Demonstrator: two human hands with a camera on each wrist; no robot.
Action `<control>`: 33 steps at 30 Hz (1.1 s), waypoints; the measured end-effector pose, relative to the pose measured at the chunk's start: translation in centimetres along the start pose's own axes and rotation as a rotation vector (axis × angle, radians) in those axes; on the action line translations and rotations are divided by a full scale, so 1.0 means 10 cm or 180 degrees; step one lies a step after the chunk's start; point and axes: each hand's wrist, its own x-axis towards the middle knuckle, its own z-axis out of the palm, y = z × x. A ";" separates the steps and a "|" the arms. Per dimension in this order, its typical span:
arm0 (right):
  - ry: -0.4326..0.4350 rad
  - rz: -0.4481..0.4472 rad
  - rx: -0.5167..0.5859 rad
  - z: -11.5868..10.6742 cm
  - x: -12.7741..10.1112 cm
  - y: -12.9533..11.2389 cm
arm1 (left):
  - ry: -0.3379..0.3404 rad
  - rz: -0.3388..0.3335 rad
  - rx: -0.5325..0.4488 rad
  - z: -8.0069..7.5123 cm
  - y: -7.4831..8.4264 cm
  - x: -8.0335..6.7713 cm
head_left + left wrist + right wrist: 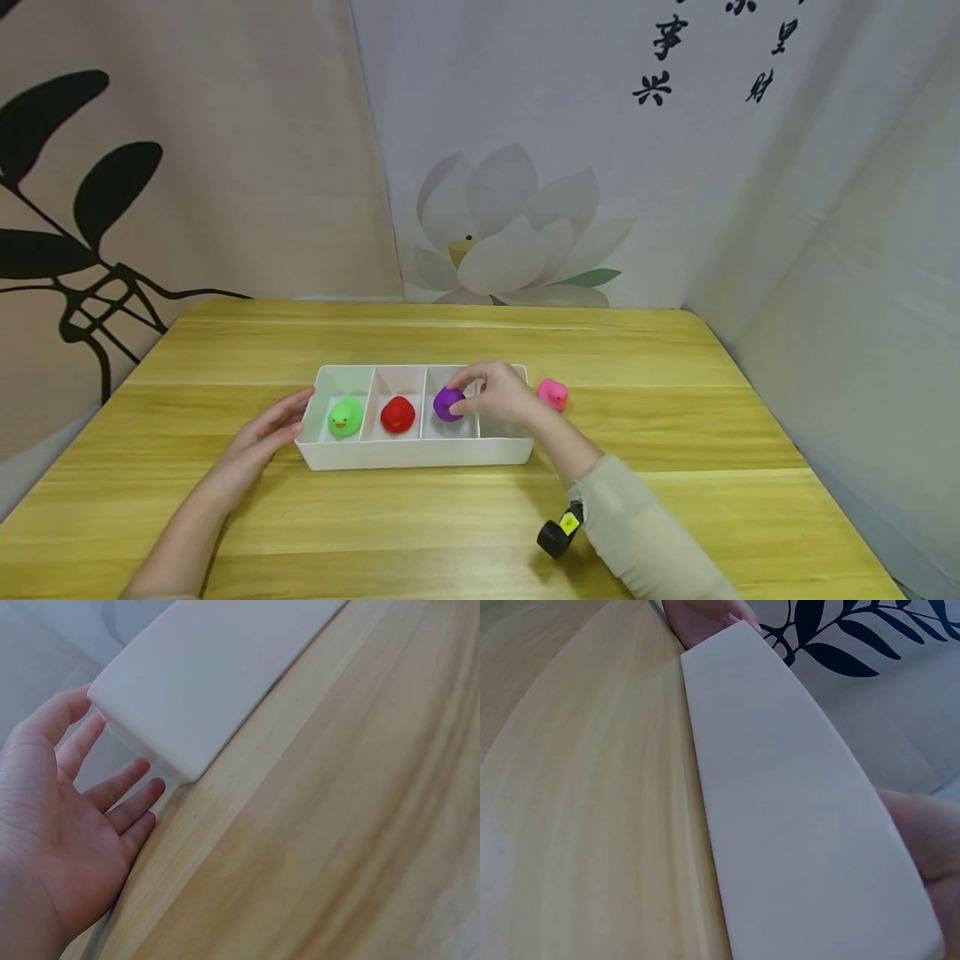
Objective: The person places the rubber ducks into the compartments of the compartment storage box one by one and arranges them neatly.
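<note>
Right hand is pinching small purple rubber duck over third slot of white plastic tray | flat left hand is steadying tray's left end | tip: lower duck gently, keeping it upright

Matt white plastic tray, smooth rubbery purple duck, grained pale wooden table

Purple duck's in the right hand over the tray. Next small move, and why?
Probably lower and release it: the right hand pinches the purple duck in the tray's third compartment, green duck and red duck fill the first two, and the left hand steadies the end.
</note>
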 end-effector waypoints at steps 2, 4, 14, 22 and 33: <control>0.0002 0.0023 -0.0030 0.02 0.01 0.00 | 0.0001 0.0011 -0.0009 0.00 0.01 0.00; 0.0002 0.0061 -0.0053 0.04 0.01 0.00 | -0.0008 0.0021 -0.0022 0.00 0.01 0.00; -0.0007 0.0070 -0.0370 0.07 0.02 -0.02 | -0.0020 0.0030 -0.0023 -0.01 0.01 -0.01; -0.0048 0.0133 -0.0464 0.11 0.05 -0.03 | -0.0013 0.0051 -0.0017 -0.03 -0.04 0.00; -0.0136 0.0378 -0.0819 0.09 0.04 -0.12 | -0.0019 0.0014 -0.0028 -0.02 -0.03 0.00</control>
